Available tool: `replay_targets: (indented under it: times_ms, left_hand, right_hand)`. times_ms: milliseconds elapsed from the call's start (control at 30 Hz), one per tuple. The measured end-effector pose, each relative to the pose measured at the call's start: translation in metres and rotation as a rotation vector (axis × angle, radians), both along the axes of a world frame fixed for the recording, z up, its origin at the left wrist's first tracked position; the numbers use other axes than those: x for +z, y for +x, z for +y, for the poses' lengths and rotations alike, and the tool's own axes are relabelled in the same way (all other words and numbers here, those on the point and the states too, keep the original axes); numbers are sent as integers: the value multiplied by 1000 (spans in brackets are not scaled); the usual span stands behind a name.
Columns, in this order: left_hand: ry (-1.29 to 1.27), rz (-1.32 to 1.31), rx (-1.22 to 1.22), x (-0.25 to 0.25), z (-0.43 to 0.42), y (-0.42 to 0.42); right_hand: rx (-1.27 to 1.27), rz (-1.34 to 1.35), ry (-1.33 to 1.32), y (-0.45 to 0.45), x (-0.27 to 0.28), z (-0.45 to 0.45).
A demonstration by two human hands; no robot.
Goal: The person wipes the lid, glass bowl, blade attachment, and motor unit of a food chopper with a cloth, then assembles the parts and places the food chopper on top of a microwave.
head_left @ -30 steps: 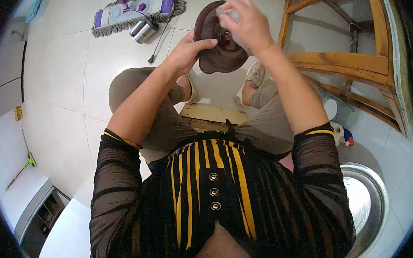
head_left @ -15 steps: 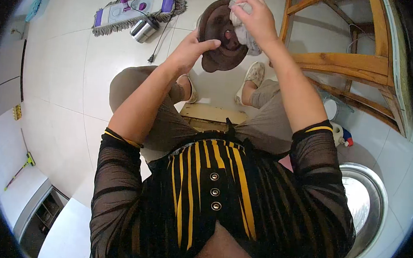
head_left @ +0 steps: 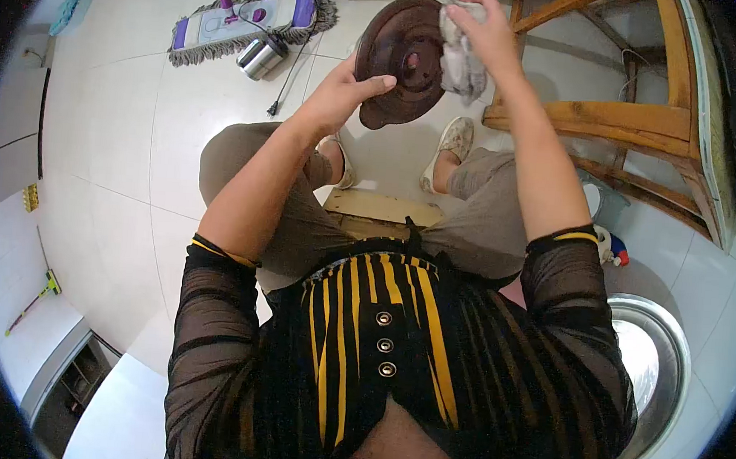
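Note:
My left hand (head_left: 343, 96) grips the near left edge of a dark brown, round, lid-like disc (head_left: 402, 48), its thumb lying over the face. The disc is tilted toward me and shows ringed ridges, a small reddish spot near its middle and a rounded tab at the lower edge. In my right hand (head_left: 484, 33) is a crumpled greyish-white cloth (head_left: 462, 70), pinched at the top and hanging down beside the disc's right edge. Whether the cloth touches that edge I cannot tell.
A flat mop (head_left: 246, 23) lies on the tiled floor at upper left, beside a silver metal cup-like vessel (head_left: 261, 57) and a cord with a plug (head_left: 272, 108). A wooden chair frame (head_left: 598, 113) stands at right. A metal basin (head_left: 674, 362) is at lower right.
My right hand has moved right with the cloth, off the disc's face to its right edge, uncovering more of the disc. My left hand keeps its grip.

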State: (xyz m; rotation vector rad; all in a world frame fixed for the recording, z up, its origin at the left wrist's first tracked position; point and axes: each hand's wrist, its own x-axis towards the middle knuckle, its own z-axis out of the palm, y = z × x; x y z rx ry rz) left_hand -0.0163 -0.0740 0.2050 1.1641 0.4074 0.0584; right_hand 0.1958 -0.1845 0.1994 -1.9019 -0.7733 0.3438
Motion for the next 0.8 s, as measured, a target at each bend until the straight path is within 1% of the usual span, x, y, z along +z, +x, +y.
replay_targets:
  times_ms: [33, 67, 100, 133, 167, 200, 233, 267, 300, 367, 400, 433, 467, 500, 567, 600, 633, 667, 700, 800]
  left_hand:
    - [-44, -24, 11, -1, 1, 1]
    - [-44, -30, 15, -1, 1, 1]
    - [-13, -27, -46, 1, 2, 2]
    - [18, -21, -110, 2, 2, 2]
    - [18, -21, -110, 5, 3, 2]
    - [-109, -55, -153, 14, 6, 3]
    - [-237, -88, -195, 22, 8, 3]
    - [-310, -85, -227, 29, 10, 4]
    - [-311, -82, -217, 22, 12, 5]
    - [-246, -18, -243, 4, 15, 8]
    - [-138, -2, -252, 12, 12, 6]
    - [-135, 5, -248, 8, 11, 5]
    - [-65, 69, -256, 1, 9, 5]
    - [4, 131, -265, -4, 7, 5]
    - [-23, 155, -239, -3, 5, 4]
    - [81, 244, -213, 3, 7, 4]
    - [183, 331, -184, 7, 10, 3]
    - [162, 182, -207, -14, 15, 2]
    - [163, 184, -208, -13, 12, 2]
    - [138, 164, -181, -12, 3, 2]
  right_hand:
    - [-26, -114, 16, 7, -1, -3]
    - [25, 112, 107, 11, -4, -8]
    - [27, 107, 107, 9, -1, -10]
    - [56, 305, 163, 6, 0, -12]
    - [85, 505, 218, 4, 2, -13]
    - [86, 506, 216, 5, 4, -13]
    - [173, 463, 228, 6, 7, -13]
    - [263, 420, 239, 6, 11, -12]
    - [272, 426, 237, 4, 13, -10]
    - [379, 214, 129, -4, 14, -3]
    - [386, 222, 134, -12, 12, 1]
    - [392, 83, 56, -22, 9, 4]
    - [394, -56, -24, -32, 5, 7]
    - [393, -51, -23, -42, 6, 9]
    - [316, -541, 11, -65, 11, 10]
    - [312, -541, 9, -80, 18, 8]
    - [397, -518, -14, -96, 26, 6]
    - [483, -494, -36, -103, 30, 4]
    - [481, -492, -35, -101, 27, 4]
    - [321, -530, 44, -76, 13, 9]
